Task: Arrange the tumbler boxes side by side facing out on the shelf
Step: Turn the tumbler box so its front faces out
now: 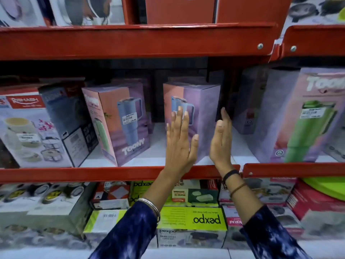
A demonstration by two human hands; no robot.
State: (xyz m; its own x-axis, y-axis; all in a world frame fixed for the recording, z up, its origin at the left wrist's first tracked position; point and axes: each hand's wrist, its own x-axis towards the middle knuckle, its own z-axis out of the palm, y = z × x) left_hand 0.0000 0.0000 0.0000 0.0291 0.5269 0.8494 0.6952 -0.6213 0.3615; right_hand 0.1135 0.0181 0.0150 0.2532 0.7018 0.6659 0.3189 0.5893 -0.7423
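We press our flat, open left hand (180, 139) on the middle box (202, 116); open right hand (221, 139) flanks it, gripping nothing.

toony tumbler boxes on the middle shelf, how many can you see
3: a pink and lilac cardboard box left of centre, a matching one between the open hands, and a green-tumbler box at right. Dim lilac boxes behind may be more.
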